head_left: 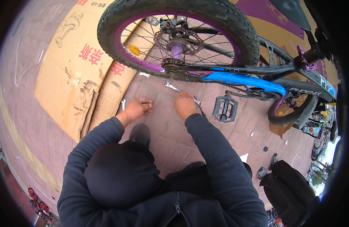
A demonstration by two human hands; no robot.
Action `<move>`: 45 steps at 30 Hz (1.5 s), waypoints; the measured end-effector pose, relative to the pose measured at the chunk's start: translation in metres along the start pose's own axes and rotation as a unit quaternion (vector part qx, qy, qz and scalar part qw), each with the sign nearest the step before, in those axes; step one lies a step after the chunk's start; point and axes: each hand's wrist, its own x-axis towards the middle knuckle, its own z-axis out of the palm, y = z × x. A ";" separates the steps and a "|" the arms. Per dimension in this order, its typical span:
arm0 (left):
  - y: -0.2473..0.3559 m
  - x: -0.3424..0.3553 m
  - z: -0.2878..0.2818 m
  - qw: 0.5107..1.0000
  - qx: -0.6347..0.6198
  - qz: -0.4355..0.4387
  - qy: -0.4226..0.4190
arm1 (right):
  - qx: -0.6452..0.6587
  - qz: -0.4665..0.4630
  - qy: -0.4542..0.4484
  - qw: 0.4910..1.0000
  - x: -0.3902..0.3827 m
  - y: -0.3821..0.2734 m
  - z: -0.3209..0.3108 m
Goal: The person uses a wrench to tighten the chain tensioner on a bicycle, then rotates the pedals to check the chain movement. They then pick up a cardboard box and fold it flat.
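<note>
My right hand (185, 103) is closed round the middle of a silver wrench (172, 86). The ring end of the wrench sticks out toward the bicycle's rear wheel (117, 49), and its other end shows past my knuckles. My left hand (138, 109) is held apart from it, fingers curled together; whatever they hold, if anything, is hidden. Beside my left wrist, a small open-ended wrench (123, 103) lies on the paving. Above both hands the bicycle (235, 78) stands tilted, with a black tire, purple rim, chain and blue chain guard. A black pedal (225, 108) is right of my right hand.
Flattened cardboard (72, 72) covers the ground at left, reaching under the wheel. More cardboard with purple print (284, 19) lies behind the bicycle. A person in dark trousers (290, 189) is at lower right. Small scraps and a black round piece (265, 149) dot the paving.
</note>
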 end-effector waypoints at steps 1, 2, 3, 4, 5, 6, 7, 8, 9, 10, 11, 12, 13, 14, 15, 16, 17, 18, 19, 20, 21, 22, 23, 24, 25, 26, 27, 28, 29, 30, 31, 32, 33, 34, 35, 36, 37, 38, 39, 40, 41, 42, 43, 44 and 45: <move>0.000 0.001 0.003 1.000 0.015 -0.002 -0.005 | 0.111 0.012 0.012 0.994 -0.005 -0.008 -0.005; 0.000 0.002 0.007 1.000 -0.001 0.001 -0.028 | 0.219 0.038 0.002 0.975 -0.012 -0.019 -0.010; 0.000 0.003 0.010 0.999 -0.015 -0.003 -0.042 | 0.333 0.061 -0.002 0.941 -0.018 -0.029 -0.015; -0.001 0.004 0.013 0.997 -0.033 -0.004 -0.064 | 0.373 0.086 -0.013 0.924 -0.024 -0.040 -0.019; -0.002 0.004 0.015 0.994 -0.064 -0.024 -0.080 | 0.419 0.111 -0.019 0.901 -0.030 -0.050 -0.024; -0.003 0.004 0.016 0.989 -0.099 -0.042 -0.103 | 0.470 0.130 -0.015 0.873 -0.035 -0.056 -0.027; -0.005 0.004 0.017 0.980 -0.135 -0.059 -0.131 | 0.478 0.145 -0.026 0.866 -0.040 -0.059 -0.030; -0.007 0.003 0.018 0.979 -0.131 -0.070 -0.138 | 0.491 0.155 -0.027 0.857 -0.046 -0.062 -0.031; -0.009 0.003 0.017 0.978 -0.129 -0.075 -0.148 | 0.505 0.174 -0.035 0.845 -0.052 -0.061 -0.033; -0.010 0.004 0.017 0.979 -0.118 -0.087 -0.138 | 0.516 0.161 -0.045 0.840 -0.056 -0.057 -0.034; -0.012 0.004 0.018 0.976 -0.128 -0.089 -0.151 | 0.527 0.158 -0.063 0.833 -0.061 -0.055 -0.034; -0.013 0.006 0.019 0.975 -0.123 -0.094 -0.159 | 0.544 0.153 -0.083 0.821 -0.065 -0.051 -0.033; -0.014 0.006 0.019 0.974 -0.119 -0.099 -0.165 | 0.485 0.149 -0.038 0.861 -0.067 -0.045 -0.032; -0.014 0.008 0.020 0.974 -0.115 -0.102 -0.168 | 0.428 0.144 0.006 0.892 -0.068 -0.034 -0.031; -0.014 0.010 0.020 0.975 -0.118 -0.092 -0.167 | 0.370 0.148 0.037 0.917 -0.069 -0.022 -0.030; -0.014 0.011 0.021 0.975 -0.122 -0.083 -0.164 | 0.281 0.183 0.045 0.941 -0.075 -0.007 -0.030; -0.014 0.012 0.022 0.974 -0.131 -0.071 -0.169 | 0.198 0.221 0.061 0.953 -0.081 0.013 -0.030; -0.013 0.013 0.022 0.980 -0.113 -0.064 -0.148 | 0.137 0.281 -0.054 0.948 -0.086 0.031 -0.030; -0.012 0.014 0.021 0.984 -0.101 -0.054 -0.136 | 0.087 0.340 -0.143 0.925 -0.091 0.047 -0.028; -0.011 0.014 0.021 0.989 -0.085 -0.049 -0.113 | 0.080 0.324 -0.149 0.931 -0.099 0.059 -0.027; -0.010 0.014 0.021 0.988 -0.092 -0.039 -0.120 | 0.077 0.316 -0.151 0.934 -0.107 0.068 -0.026; -0.007 0.013 0.020 0.988 -0.096 -0.033 -0.115 | 0.070 0.319 -0.160 0.932 -0.113 0.073 -0.023; -0.004 0.011 0.018 0.989 -0.099 -0.030 -0.106 | 0.072 0.320 -0.145 0.934 -0.118 0.075 -0.021; 0.000 0.011 0.018 0.988 -0.109 -0.012 -0.110 | 0.069 0.331 -0.138 0.931 -0.122 0.075 -0.019; 0.006 0.010 0.017 0.987 -0.119 0.000 -0.111 | 0.068 0.349 -0.134 0.925 -0.124 0.070 -0.018; 0.010 0.009 0.016 0.986 -0.128 0.009 -0.108 | 0.107 0.339 -0.158 0.921 -0.126 0.064 -0.019; 0.016 0.008 0.015 0.985 -0.138 0.023 -0.104 | 0.146 0.335 -0.184 0.913 -0.127 0.056 -0.022; 0.023 0.009 0.015 0.984 -0.145 0.037 -0.100 | 0.182 0.332 -0.202 0.903 -0.128 0.046 -0.027; 0.029 0.011 0.015 0.981 -0.155 0.057 -0.099 | 0.192 0.269 -0.213 0.919 -0.128 0.033 -0.032; 0.034 0.013 0.015 0.982 -0.152 0.067 -0.084 | 0.199 0.208 -0.217 0.933 -0.129 0.017 -0.039; 0.038 0.014 0.016 0.982 -0.152 0.082 -0.073 | 0.180 0.158 -0.250 0.938 -0.126 0.002 -0.047; 0.042 0.016 0.017 0.982 -0.155 0.092 -0.064 | 0.276 0.186 -0.204 0.921 -0.124 -0.012 -0.058; 0.045 0.017 0.018 0.980 -0.163 0.097 -0.053 | 0.345 0.226 -0.186 0.892 -0.127 -0.024 -0.071; 0.047 0.017 0.018 0.974 -0.184 0.115 -0.069 | 0.423 0.245 -0.149 0.860 -0.128 -0.033 -0.085; 0.048 0.016 0.019 0.968 -0.206 0.122 -0.080 | 0.445 0.269 -0.169 0.837 -0.125 -0.038 -0.097; 0.049 0.015 0.021 0.963 -0.229 0.115 -0.082 | 0.476 0.275 -0.171 0.818 -0.121 -0.042 -0.107; 0.050 0.014 0.022 0.958 -0.233 0.129 -0.105 | 0.529 0.271 -0.166 0.787 -0.116 -0.045 -0.115; 0.052 0.012 0.023 0.955 -0.240 0.129 -0.118 | 0.481 0.249 -0.136 0.830 -0.113 -0.048 -0.121; 0.053 0.010 0.024 0.949 -0.253 0.129 -0.140 | 0.453 0.217 -0.099 0.859 -0.110 -0.049 -0.127; 0.055 0.008 0.025 0.950 -0.249 0.128 -0.138 | 0.424 0.210 -0.085 0.877 -0.108 -0.049 -0.131; 0.056 0.006 0.025 0.948 -0.253 0.127 -0.143 | 0.410 0.169 -0.060 0.894 -0.107 -0.048 -0.135; 0.058 0.005 0.026 0.947 -0.257 0.127 -0.148 | 0.398 0.154 -0.058 0.902 -0.106 -0.047 -0.138; 0.059 0.003 0.026 0.944 -0.260 0.130 -0.156 | 0.387 0.138 -0.057 0.910 -0.106 -0.046 -0.140; 0.060 0.002 0.027 0.942 -0.263 0.133 -0.164 | 0.390 0.143 -0.069 0.907 -0.105 -0.046 -0.141; 0.061 0.002 0.027 0.939 -0.265 0.137 -0.171 | 0.393 0.147 -0.080 0.904 -0.105 -0.046 -0.142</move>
